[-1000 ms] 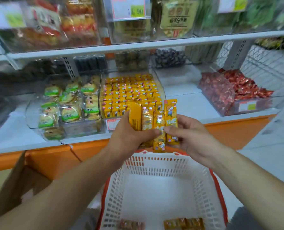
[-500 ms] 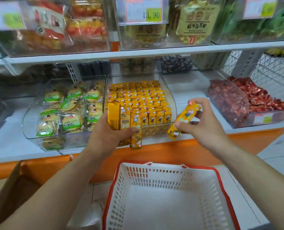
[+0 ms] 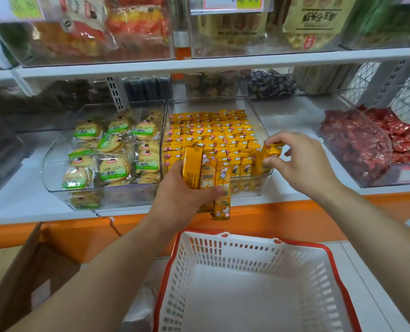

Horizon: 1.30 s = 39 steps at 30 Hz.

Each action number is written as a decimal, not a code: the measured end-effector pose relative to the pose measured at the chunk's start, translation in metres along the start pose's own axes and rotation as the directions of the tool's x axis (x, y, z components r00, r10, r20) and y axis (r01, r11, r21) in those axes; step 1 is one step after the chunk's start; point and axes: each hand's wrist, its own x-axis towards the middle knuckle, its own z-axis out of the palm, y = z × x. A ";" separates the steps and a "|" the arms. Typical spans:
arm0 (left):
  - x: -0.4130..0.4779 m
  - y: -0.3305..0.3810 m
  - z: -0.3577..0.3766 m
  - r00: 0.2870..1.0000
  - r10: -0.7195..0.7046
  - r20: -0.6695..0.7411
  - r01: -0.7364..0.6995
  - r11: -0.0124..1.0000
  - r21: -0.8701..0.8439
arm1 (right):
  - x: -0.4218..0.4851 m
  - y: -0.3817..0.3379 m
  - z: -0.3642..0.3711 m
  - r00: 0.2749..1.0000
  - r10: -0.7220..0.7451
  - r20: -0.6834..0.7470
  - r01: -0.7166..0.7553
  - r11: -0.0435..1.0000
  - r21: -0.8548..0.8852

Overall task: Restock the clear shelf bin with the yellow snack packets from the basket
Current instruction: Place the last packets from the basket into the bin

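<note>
The clear shelf bin [image 3: 259, 188] holds rows of yellow snack packets [image 3: 211, 133] standing on end. My left hand [image 3: 182, 195] grips a bundle of yellow packets [image 3: 208, 178] in front of the bin's front wall. My right hand [image 3: 302, 164] pinches a single yellow packet [image 3: 269, 155] at the bin's front right corner, over the front row. The white basket with a red rim [image 3: 302, 245] sits below on the floor; the part of its bottom in view is bare.
A clear bin of green-labelled round biscuits [image 3: 110, 149] stands left of the yellow one. A bin of red-wrapped sweets [image 3: 371, 144] is at the right. An upper shelf [image 3: 199, 63] overhangs. An open cardboard box [image 3: 31, 264] lies at lower left by the orange shelf base.
My right hand took one packet off the bundle and carried it right and forward to the bin's front right corner. My left hand stayed in front of the bin with the bundle. The view moved closer.
</note>
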 end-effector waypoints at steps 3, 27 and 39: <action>0.001 -0.002 0.003 1.000 -0.012 -0.004 0.012 1.000 0.016 | 0.000 0.002 0.007 0.983 -0.111 0.149 0.121 0.991 -0.060; -0.004 -0.001 0.008 0.997 -0.074 -0.013 0.074 0.997 -0.001 | -0.018 -0.010 0.017 0.914 0.063 0.401 0.114 0.908 -0.402; -0.008 0.006 0.019 0.995 -0.038 0.097 0.044 0.997 -0.067 | -0.035 -0.053 0.016 0.852 0.156 0.499 -0.451 0.703 0.550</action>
